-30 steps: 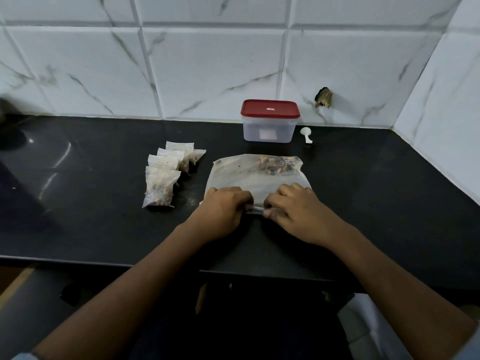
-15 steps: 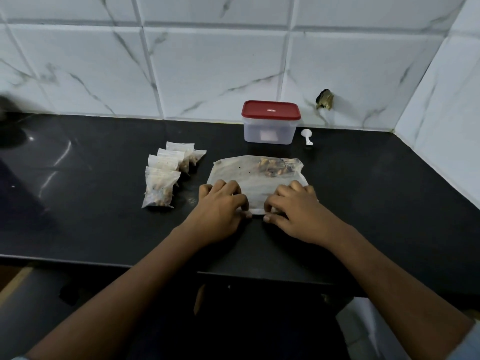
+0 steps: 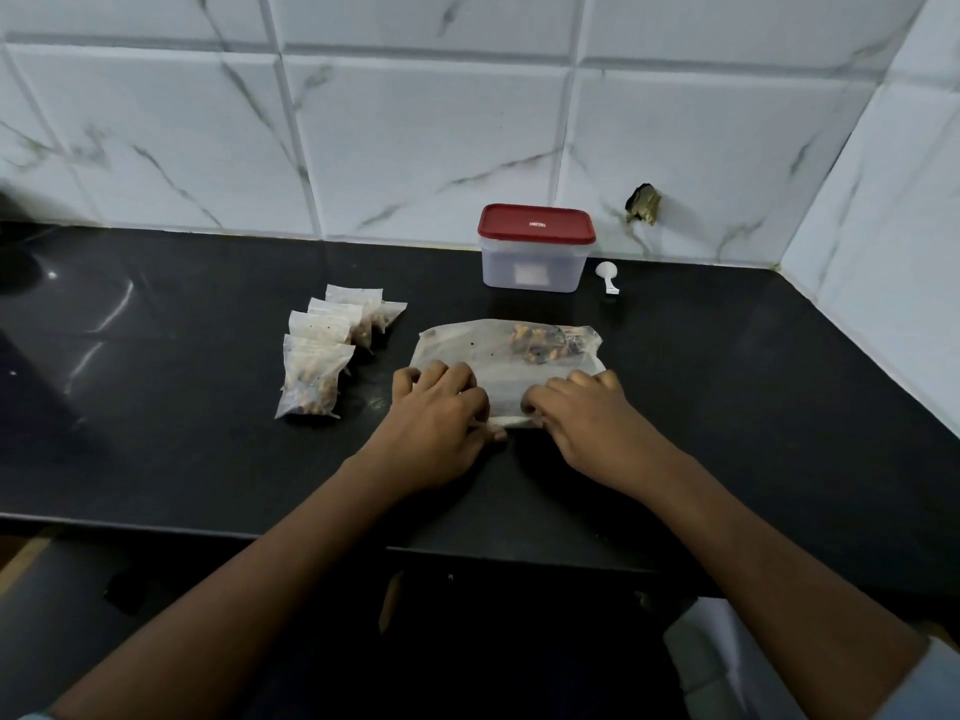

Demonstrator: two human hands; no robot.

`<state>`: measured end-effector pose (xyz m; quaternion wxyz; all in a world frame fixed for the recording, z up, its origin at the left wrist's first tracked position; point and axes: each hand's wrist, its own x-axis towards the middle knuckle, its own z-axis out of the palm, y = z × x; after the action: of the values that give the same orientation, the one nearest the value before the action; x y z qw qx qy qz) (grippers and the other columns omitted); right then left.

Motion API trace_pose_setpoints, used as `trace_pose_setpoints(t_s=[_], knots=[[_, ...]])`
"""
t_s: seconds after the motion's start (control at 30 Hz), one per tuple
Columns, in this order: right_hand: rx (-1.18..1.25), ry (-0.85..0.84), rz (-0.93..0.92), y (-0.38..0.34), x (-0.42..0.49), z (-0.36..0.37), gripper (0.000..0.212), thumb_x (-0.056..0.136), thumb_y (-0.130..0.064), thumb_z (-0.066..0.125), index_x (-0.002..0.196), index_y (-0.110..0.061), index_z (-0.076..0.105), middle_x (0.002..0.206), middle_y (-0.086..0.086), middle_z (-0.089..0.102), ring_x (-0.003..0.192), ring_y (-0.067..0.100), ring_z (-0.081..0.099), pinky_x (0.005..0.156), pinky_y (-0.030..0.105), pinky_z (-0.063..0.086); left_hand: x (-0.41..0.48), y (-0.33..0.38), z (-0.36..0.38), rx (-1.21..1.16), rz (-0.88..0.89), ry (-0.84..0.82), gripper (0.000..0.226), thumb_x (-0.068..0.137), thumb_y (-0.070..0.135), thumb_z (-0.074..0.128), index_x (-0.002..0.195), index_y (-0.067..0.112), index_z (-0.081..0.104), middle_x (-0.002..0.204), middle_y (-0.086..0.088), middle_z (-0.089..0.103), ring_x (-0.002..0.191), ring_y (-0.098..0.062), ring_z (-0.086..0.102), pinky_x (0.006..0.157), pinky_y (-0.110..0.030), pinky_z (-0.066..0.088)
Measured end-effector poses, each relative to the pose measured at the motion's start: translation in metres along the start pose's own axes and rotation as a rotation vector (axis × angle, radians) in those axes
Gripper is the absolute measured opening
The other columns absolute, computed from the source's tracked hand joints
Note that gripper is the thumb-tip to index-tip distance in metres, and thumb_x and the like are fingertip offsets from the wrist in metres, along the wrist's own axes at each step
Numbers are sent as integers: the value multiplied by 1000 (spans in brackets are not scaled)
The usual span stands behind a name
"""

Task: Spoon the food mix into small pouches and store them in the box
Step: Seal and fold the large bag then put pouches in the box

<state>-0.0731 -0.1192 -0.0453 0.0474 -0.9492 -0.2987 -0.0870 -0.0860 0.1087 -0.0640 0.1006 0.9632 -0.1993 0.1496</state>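
Black countertop [image 3: 156,433], glossy, pale light streaks on L side. Back wall: white marble-look tiles [image 3: 415,148] w/ grey veins; same tile on R side wall [image 3: 893,252]. Ragged dark hole [image 3: 644,202] in back tile nr the corner (brownish edges). Dark blurred obj [image 3: 15,262] at far L edge, can't ID. Wood-tone strip [image 3: 26,558] below counter edge, lower L.

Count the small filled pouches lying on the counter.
5 small pouches, overlapping in a row left of the big bag: the nearest one, three more stepped behind it, and one at the far right end. Overlap may hide others.
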Motion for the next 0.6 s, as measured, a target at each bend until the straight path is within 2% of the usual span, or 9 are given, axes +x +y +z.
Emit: trace_pose_setpoints(t_s=[0.13,0.2,0.27,0.37,0.5,0.57,0.6], knots=[[29,-42,24,-3,7,0,24,104,-18,44,120,-33,52,113,-8,60,111,20,52,99,43,33,7,1,-5,-5,-37,-42,21,105,39,50,112,29,67,113,10,55,114,-17,42,96,-39,22],[24,-14,35,-4,7,2,17,105,-30,47,120,-31,56,116,-5,54,116,21,47,100,45,36,12,2,-8,-25,-77,-62,21,106,39,49,111,27,66,110,8,62,111,-17,50,98,-40,23],[-6,-2,41,-4,5,3,22,104,-42,49,120,-30,57,119,-3,51,118,21,44,99,46,38,15,0,-8,-59,-100,-51,17,105,40,52,111,28,61,107,6,67,106,-18,58,100,-40,24],[-34,-24,57,-5,6,5,20,106,-29,48,124,-28,57,120,-4,56,116,22,49,97,45,35,13,-2,-7,-25,-65,-19,24,105,45,51,107,26,67,107,6,62,102,-17,59,99,-40,25],[46,-43,98,-6,10,2,27,101,-12,47,119,-32,51,116,-8,62,114,20,53,99,43,31,8,-2,-2,24,-28,-8,34,99,56,55,111,29,70,115,7,53,113,-17,49,102,-45,26],[100,-62,108,-5,10,-2,26,101,-13,45,116,-33,52,113,-9,61,115,20,52,102,44,31,10,-2,-3,24,-35,-45,28,101,50,55,115,30,67,115,7,53,114,-18,48,103,-45,24],[90,-56,100,-5,11,-2,19,103,-19,45,115,-33,53,115,-8,60,118,20,51,103,46,32,11,-2,-4,22,-42,-58,24,102,46,54,115,30,66,113,7,54,113,-18,49,103,-45,24]])
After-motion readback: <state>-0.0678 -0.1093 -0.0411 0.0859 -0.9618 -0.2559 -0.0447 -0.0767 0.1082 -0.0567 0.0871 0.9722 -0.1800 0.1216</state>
